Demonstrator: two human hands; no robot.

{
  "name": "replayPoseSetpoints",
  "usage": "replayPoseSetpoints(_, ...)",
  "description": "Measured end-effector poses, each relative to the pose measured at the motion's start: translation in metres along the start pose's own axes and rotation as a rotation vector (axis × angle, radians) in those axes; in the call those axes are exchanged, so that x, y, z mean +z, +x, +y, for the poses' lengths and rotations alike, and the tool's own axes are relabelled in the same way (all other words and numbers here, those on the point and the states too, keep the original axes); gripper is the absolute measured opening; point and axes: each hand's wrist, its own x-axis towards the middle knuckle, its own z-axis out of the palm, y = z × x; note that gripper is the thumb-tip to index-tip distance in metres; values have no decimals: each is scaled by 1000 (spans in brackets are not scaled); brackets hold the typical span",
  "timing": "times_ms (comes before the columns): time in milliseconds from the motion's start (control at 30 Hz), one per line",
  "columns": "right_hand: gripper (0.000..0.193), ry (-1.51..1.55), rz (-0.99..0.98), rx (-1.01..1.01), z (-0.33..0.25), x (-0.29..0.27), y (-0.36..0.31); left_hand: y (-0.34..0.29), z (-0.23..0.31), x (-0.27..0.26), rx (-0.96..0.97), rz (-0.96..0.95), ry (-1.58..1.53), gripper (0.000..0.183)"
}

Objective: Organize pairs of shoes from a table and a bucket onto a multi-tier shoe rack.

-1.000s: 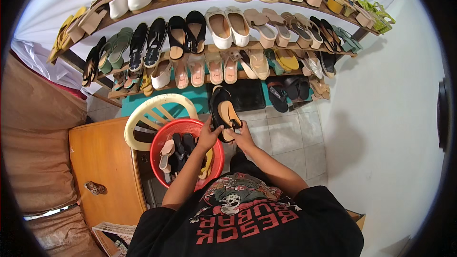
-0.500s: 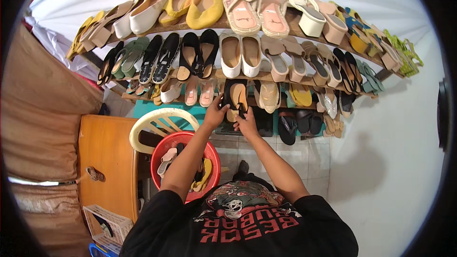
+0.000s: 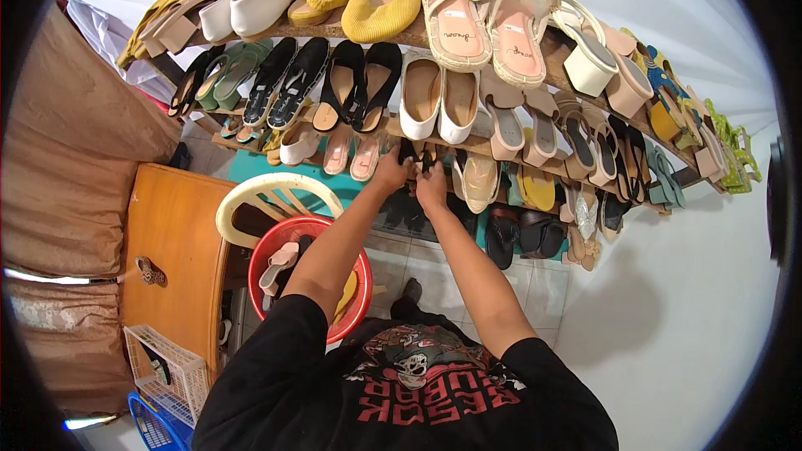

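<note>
Both hands are at the third shelf down, in the middle of a rack full of shoes. A pair of black sandals (image 3: 408, 152) sits there, mostly hidden behind my fingers. My left hand (image 3: 390, 172) is closed on the left side of the pair. Close beside it, my right hand (image 3: 431, 187) grips the right side. Left of them stand pink-insoled slides (image 3: 365, 157), and to the right are beige woven shoes (image 3: 479, 179). White flats (image 3: 420, 98) rest on the shelf directly above.
A red basin (image 3: 361, 317) holding several sandals stands below my left forearm, against a cream plastic chair (image 3: 224, 215). An orange wooden cabinet (image 3: 171, 242) is at left, with a white basket (image 3: 171, 372) and a blue basket (image 3: 150, 426) near it. Black slides (image 3: 501, 234) sit low right.
My hands have pushed the black sandals forward onto the third shelf, so their tan insoles are now mostly covered. The view has moved closer to the rack and tilted.
</note>
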Motion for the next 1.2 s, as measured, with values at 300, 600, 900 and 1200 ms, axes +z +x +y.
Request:
replayPoseSetpoints(300, 49, -145, -60, 11, -37, 9, -38, -26, -37, 24, 6, 384, 343, 60)
replayPoseSetpoints(600, 58, 78, -40, -103, -41, 4, -42, -55, -26, 33, 164, 502, -232, 58)
replayPoseSetpoints(900, 58, 489, -192, 74, -52, -10, -51, -78, -39, 30, 209, 371, -419, 65)
replayPoseSetpoints(1200, 45, 434, -168, 39, -35, 4, -48, -78, -42, 19, 185, 319, -292, 59)
